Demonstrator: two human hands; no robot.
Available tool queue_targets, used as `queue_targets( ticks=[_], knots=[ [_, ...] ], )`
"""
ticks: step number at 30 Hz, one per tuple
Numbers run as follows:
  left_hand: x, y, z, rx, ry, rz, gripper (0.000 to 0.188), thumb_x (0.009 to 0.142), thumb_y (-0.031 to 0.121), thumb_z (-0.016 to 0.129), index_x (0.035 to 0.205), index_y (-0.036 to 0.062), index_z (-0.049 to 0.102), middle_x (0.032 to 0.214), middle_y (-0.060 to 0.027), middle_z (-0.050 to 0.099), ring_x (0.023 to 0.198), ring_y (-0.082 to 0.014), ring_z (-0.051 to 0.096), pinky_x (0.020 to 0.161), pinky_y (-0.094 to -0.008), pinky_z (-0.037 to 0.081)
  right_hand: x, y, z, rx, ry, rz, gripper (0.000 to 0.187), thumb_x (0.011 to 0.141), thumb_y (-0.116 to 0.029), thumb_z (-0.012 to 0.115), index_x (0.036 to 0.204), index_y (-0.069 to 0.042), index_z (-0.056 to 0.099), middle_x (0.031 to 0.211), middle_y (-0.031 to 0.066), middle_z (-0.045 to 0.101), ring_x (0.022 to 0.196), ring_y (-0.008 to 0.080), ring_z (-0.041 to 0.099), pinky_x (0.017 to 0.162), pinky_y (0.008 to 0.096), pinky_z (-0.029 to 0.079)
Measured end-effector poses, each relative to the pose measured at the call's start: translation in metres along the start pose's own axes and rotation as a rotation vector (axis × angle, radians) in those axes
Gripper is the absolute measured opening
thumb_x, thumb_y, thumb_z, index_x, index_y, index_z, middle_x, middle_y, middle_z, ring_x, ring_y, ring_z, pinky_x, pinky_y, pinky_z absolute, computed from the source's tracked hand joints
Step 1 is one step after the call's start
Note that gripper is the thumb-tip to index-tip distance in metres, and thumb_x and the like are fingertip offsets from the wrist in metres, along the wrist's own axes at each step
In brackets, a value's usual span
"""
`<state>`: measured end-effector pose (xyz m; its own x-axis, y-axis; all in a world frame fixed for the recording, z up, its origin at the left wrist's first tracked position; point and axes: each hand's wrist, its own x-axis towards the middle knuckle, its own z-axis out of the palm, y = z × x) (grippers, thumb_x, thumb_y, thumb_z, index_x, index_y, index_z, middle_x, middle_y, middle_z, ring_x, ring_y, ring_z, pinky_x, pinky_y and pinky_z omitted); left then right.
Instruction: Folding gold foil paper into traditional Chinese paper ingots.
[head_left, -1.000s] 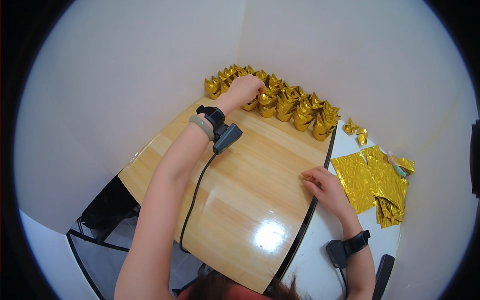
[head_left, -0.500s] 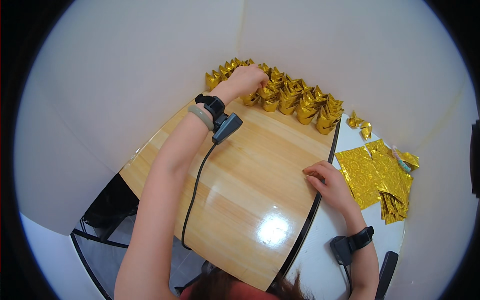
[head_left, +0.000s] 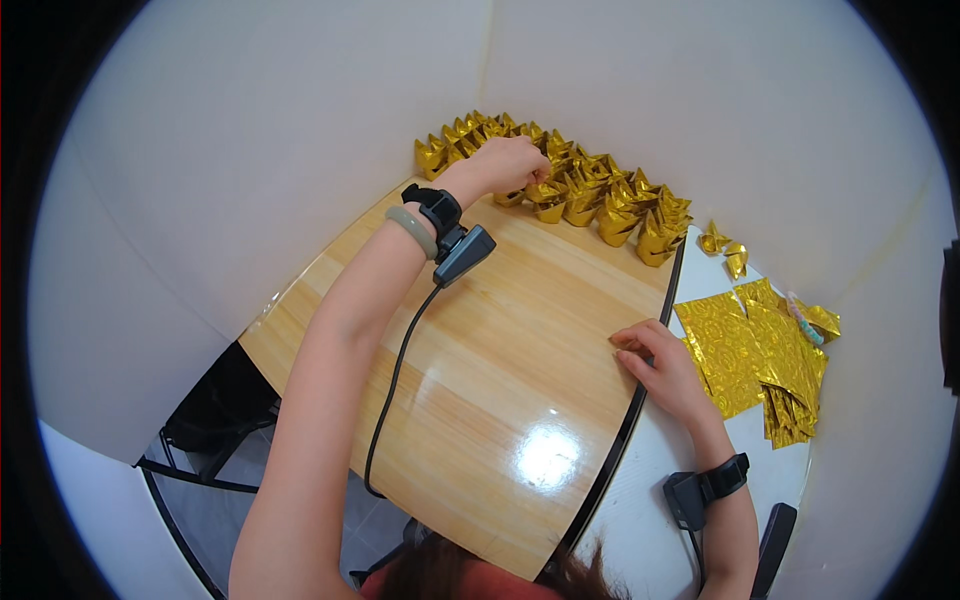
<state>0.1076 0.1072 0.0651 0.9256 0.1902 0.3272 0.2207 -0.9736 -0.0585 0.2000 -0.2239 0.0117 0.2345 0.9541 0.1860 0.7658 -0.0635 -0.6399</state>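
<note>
Gold-foil folded ingots (head_left: pixel 590 195) are seen massed in a curved row along the far edge of a round wooden table (head_left: pixel 500 370), toward twelve o'clock against the white wall. The left hand (head_left: pixel 510 165) is closed among them near the row's left end, fingers curled tight on or around one piece, though exactly which piece cannot be told. The right hand (head_left: pixel 665 365) is laid loosely open on the table's edge at three o'clock, holding nothing, just beside a stack of flat gold foil sheets (head_left: pixel 760 355) on the white surface (head_left: pixel 650 530) alongside. Two stray folded pieces (head_left: pixel 725 245) lie at about one o'clock. A cabled wrist device (head_left: pixel 460 250) hangs below the outstretched forearm; it is judged that the cable or sleeve-side sweep could topple neighbouring ingots, and that the light pieces could be crushed by too firm a pinch.
</note>
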Motion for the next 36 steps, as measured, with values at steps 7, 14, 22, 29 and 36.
queue_targets(
  ticks=[7, 14, 22, 29, 36],
  knots=[
    [-0.005, -0.005, 0.0, -0.042, 0.066, -0.007, 0.018, 0.078, 0.013, 0.06, 0.095, 0.0138, 0.06, 0.093, -0.0027, 0.059, 0.096, -0.0213, 0.054, 0.076, -0.0345, 0.046, 0.001, -0.002, 0.0, -0.008, -0.012, 0.016, 0.018, 0.082, -0.01, 0.059, 0.099, -0.002, 0.059, 0.092, 0.01, 0.054, 0.081, 0.0209, 0.059, 0.073, 0.0288, 0.048],
    [-0.019, -0.005, 0.01, -0.091, 0.12, -0.274, 0.049, 0.071, 0.028, 0.066, 0.111, 0.0075, 0.049, 0.103, -0.0073, 0.053, 0.098, -0.024, 0.055, 0.077, -0.037, 0.047, 0.001, 0.002, 0.003, 0.009, 0.023, 0.018, 0.018, 0.081, -0.009, 0.061, 0.099, -0.003, 0.06, 0.09, 0.0073, 0.054, 0.076, 0.0161, 0.057, 0.07, 0.0256, 0.046],
    [-0.022, -0.006, 0.038, 0.042, 0.178, -0.273, 0.042, 0.067, 0.025, 0.07, 0.102, 0.0059, 0.054, 0.099, -0.0115, 0.052, 0.093, -0.0278, 0.056, 0.073, -0.0391, 0.048, 0.0, 0.001, 0.006, 0.022, 0.046, 0.001, 0.018, 0.081, -0.009, 0.061, 0.098, -0.003, 0.06, 0.089, 0.0075, 0.055, 0.077, 0.0165, 0.057, 0.069, 0.026, 0.047],
    [-0.025, -0.02, 0.042, 0.083, 0.234, -0.243, 0.035, 0.067, 0.02, 0.069, 0.098, 0.0068, 0.058, 0.098, -0.0104, 0.052, 0.096, -0.0267, 0.053, 0.074, -0.0384, 0.048, 0.002, 0.001, 0.005, -0.014, 0.04, 0.005, 0.018, 0.081, -0.009, 0.062, 0.098, -0.004, 0.06, 0.089, 0.0074, 0.054, 0.076, 0.0167, 0.057, 0.068, 0.026, 0.046],
    [-0.024, -0.011, 0.033, 0.068, 0.536, 0.045, 0.045, 0.068, 0.007, 0.066, 0.11, 0.0107, 0.054, 0.109, -0.0061, 0.048, 0.104, -0.0246, 0.048, 0.083, -0.0343, 0.044, 0.001, 0.001, 0.005, -0.028, 0.043, -0.005, 0.017, 0.081, -0.009, 0.061, 0.097, -0.004, 0.059, 0.089, 0.0087, 0.054, 0.078, 0.019, 0.057, 0.07, 0.0273, 0.047]
  ],
)
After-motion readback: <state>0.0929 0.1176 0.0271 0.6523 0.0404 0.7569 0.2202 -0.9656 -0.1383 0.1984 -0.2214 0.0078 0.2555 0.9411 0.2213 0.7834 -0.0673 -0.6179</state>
